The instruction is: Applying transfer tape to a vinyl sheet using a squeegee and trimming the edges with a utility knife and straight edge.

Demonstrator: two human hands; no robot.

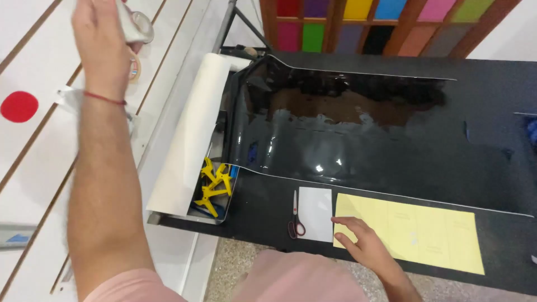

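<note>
My left hand [100, 39] is raised at the upper left against the white slatted wall, its fingers closed around a clear roll of tape [136, 25]; a second tape roll [135, 67] hangs just under it. My right hand [361, 237] rests flat with fingers apart on the left end of a long pale yellow sheet [425, 232] lying on the black table [492, 84]. A small white sheet [315, 213] lies to the left of the yellow one, with red-handled scissors [295, 218] beside it.
A glossy black film [347, 140] is spread over the table from a roll at its left end. A white paper roll [193, 128] leans beside it above a tray of yellow clamps [213, 187]. Coloured panels [358, 22] stand behind. A red dot [19, 106] marks the wall.
</note>
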